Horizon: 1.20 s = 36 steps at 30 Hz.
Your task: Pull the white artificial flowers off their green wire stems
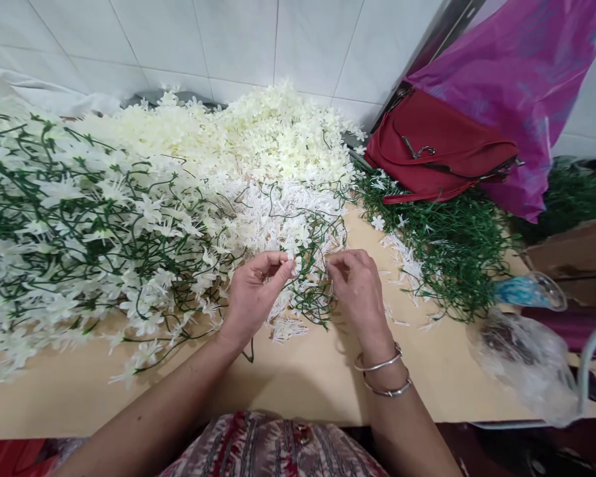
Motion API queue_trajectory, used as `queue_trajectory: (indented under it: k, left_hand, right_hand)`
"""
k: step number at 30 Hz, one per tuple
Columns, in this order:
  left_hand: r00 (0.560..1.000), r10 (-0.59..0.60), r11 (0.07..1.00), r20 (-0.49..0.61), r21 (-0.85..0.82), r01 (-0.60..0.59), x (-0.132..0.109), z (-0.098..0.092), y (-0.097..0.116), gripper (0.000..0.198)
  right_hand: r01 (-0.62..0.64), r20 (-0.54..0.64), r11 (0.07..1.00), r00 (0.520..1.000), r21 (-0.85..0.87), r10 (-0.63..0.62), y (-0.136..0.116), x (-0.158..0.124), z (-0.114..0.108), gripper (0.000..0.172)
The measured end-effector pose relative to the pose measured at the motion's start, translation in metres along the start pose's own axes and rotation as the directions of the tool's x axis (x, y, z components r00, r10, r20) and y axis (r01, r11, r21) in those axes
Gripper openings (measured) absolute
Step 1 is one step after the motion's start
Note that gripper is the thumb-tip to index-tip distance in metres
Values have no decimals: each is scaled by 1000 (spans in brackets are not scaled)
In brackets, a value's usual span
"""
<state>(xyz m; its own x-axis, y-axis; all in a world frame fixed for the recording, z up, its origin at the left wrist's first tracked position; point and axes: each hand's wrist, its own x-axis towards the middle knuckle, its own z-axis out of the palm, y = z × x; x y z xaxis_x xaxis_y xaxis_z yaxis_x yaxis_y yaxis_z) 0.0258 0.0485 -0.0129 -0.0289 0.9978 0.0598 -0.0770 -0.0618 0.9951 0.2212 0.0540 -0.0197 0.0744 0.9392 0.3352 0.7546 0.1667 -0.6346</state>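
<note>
My left hand [255, 291] pinches a small white flower [295, 264] between thumb and fingertips. To its right, my right hand [355, 281] is closed in a pinch near the green stems; whatever lies between its fingertips is too small to make out. Below and between both hands are tangled green stems [314, 301] and white stamen pieces [285, 328]. A large heap of white flowers on green stems [94, 225] fills the left side, and loose cream blossoms [278, 132] are piled behind the hands.
On the right lie green stems [467, 252], a red bag [437, 146] and a purple plastic bag [526, 86]. A blue-patterned cup [529, 291] and a clear plastic bag [531, 364] sit near the right edge of the tan table [302, 384]. A tiled wall stands behind.
</note>
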Motion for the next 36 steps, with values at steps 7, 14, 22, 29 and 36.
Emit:
queue_trajectory:
  k: [7,14,22,29,36]
  left_hand:
    - [1000,7,998,-30,59,-5,-1,-1,-3,22]
    - [997,-25,999,-71,-22,23,0,2,-2,19]
    - [997,-39,992,-62,-122,31,-1,5,-3,20]
    - [996,-85,979,11,-186,86,-3,8,8,21]
    - [989,-136,971,51,-193,144,-4,7,14,23]
  right_hand:
    - [13,-225,962,973,271,50,-15,0,-6,6]
    - [-130,-6,678,981,724,194,-34,-3,1,12]
    - [-109,25,678,991,727,133,-46,-13,10,10]
    - [-31,-34,785,997,618,66,-49,-15,10,4]
    - [-32,-95,879,992,476,88,-45,-15,14,2]
